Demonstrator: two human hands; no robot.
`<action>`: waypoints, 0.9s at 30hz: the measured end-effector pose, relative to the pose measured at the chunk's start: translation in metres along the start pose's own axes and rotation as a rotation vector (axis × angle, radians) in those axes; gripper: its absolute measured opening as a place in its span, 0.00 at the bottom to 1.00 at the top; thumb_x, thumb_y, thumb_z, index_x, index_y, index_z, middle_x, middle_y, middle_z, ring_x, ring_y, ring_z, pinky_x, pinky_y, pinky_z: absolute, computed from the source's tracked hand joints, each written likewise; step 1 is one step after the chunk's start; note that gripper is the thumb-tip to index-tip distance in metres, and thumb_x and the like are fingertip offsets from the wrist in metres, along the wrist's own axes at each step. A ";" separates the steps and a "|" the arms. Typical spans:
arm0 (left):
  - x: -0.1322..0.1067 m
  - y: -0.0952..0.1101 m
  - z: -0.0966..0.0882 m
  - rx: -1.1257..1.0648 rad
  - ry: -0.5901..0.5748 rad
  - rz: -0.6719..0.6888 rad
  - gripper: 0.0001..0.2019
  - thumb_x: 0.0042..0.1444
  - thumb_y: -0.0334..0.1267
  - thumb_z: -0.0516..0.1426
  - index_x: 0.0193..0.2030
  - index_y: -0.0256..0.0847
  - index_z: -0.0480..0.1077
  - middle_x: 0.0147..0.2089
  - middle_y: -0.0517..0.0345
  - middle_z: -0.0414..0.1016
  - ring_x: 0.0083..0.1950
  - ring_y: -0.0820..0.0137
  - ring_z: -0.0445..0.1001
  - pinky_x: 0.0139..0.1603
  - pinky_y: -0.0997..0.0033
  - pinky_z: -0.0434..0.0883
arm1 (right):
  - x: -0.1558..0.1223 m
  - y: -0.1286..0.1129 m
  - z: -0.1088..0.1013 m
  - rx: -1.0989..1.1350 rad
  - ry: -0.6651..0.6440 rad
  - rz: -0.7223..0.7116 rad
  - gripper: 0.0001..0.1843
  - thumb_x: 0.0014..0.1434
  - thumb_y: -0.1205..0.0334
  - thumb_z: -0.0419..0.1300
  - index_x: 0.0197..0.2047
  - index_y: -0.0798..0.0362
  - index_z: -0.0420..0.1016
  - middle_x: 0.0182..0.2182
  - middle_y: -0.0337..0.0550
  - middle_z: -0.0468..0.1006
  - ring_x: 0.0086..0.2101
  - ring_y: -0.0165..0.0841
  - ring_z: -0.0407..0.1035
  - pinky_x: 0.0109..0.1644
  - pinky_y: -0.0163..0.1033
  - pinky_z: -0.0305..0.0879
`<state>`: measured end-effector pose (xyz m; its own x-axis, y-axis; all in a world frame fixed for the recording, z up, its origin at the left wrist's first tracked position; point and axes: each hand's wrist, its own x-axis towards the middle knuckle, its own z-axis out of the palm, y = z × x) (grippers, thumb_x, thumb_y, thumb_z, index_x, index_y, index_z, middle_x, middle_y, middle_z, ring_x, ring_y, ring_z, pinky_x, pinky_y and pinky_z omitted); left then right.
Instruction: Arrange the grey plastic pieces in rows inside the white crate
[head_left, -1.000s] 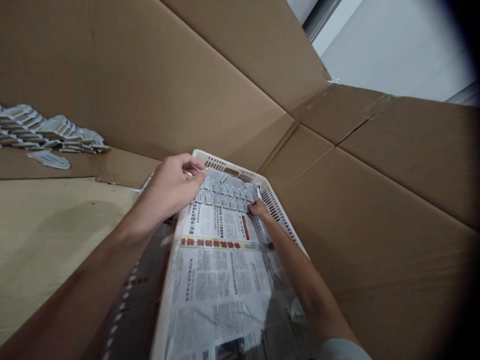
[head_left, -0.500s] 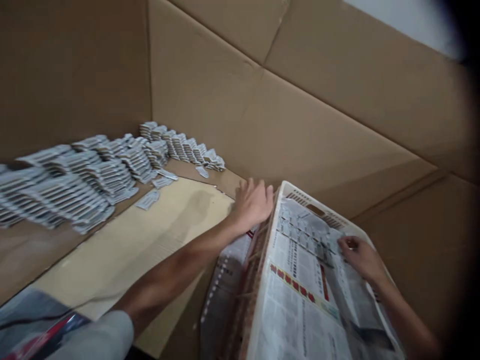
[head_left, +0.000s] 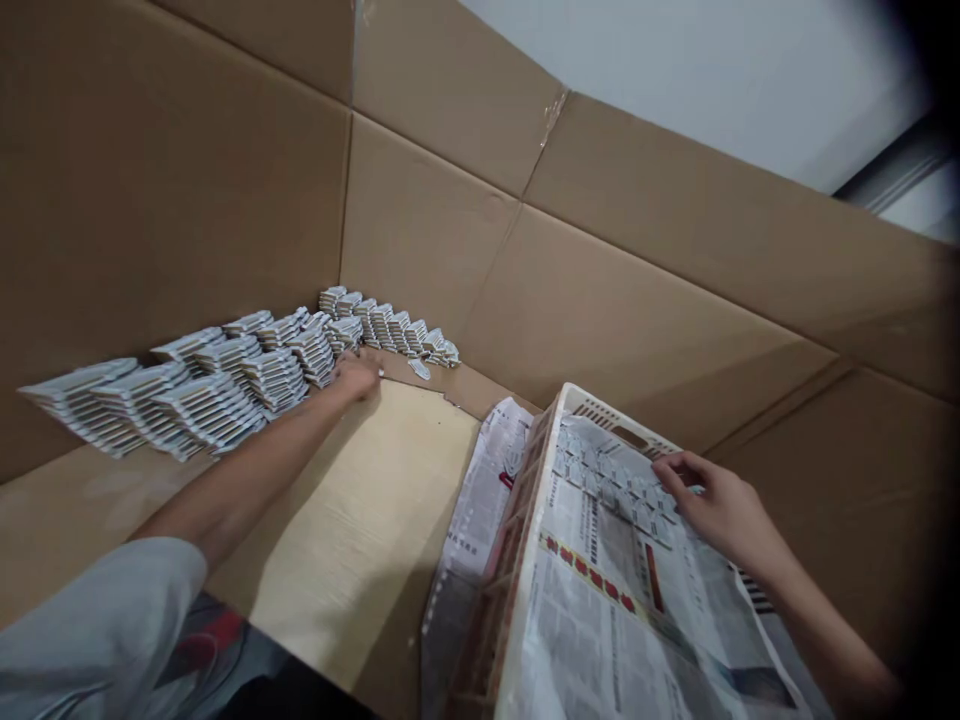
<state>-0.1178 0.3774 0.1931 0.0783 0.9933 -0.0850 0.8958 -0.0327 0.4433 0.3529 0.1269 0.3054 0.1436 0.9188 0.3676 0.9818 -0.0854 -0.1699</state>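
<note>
A big cardboard box point(head_left: 630, 290) walls in the whole scene, its brown sides rising behind and beside both hands. Its floor under the left arm is covered by a paler cardboard sheet point(head_left: 360, 520).

Under the right hand sits a white plastic crate point(head_left: 592, 405) with slotted sides, tilted toward the camera. A newspaper point(head_left: 607, 600) lines the crate and hangs over its near side, and a row of small grey flat pieces point(head_left: 600, 475) lies on the paper at the crate's far end.

Beyond the left hand, along the box's back wall, run leaning stacks of grey pieces point(head_left: 202, 385), packed close together like fallen tiles, from far left to the corner. 1 loose piece point(head_left: 420, 369) lies on the floor just right of the left hand.

The left hand point(head_left: 358, 376) reaches far forward, arm straight, fingers curled down at the foot of the stacks and touching the nearest one; whether it pinches a piece I cannot tell. The right hand point(head_left: 716, 505) lies on the newspaper in the crate, fingers loosely bent, fingertips touching the row of pieces, not clearly closed around any.
</note>
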 end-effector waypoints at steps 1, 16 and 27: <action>0.001 0.000 -0.002 0.016 0.004 0.000 0.23 0.68 0.48 0.62 0.65 0.39 0.71 0.68 0.43 0.70 0.66 0.51 0.71 0.66 0.40 0.69 | -0.003 -0.002 -0.002 0.003 -0.003 -0.011 0.20 0.65 0.40 0.57 0.37 0.47 0.81 0.31 0.43 0.84 0.29 0.40 0.77 0.36 0.42 0.70; -0.052 -0.035 0.027 0.173 0.008 -0.101 0.22 0.66 0.42 0.64 0.64 0.38 0.72 0.67 0.42 0.71 0.65 0.52 0.72 0.64 0.41 0.72 | -0.023 -0.034 -0.007 0.124 -0.056 -0.084 0.23 0.68 0.40 0.56 0.36 0.48 0.79 0.35 0.49 0.84 0.34 0.43 0.76 0.37 0.45 0.68; -0.061 0.046 -0.003 -0.548 -0.067 0.364 0.14 0.45 0.35 0.62 0.40 0.42 0.67 0.35 0.58 0.72 0.34 0.64 0.73 0.32 0.67 0.68 | -0.032 -0.086 -0.019 0.266 -0.136 -0.104 0.17 0.71 0.47 0.57 0.36 0.50 0.77 0.33 0.43 0.81 0.34 0.37 0.73 0.37 0.42 0.66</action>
<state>-0.0823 0.3153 0.2216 0.3770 0.9198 0.1090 0.4557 -0.2866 0.8428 0.2661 0.0980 0.3256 0.0085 0.9621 0.2727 0.9205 0.0990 -0.3781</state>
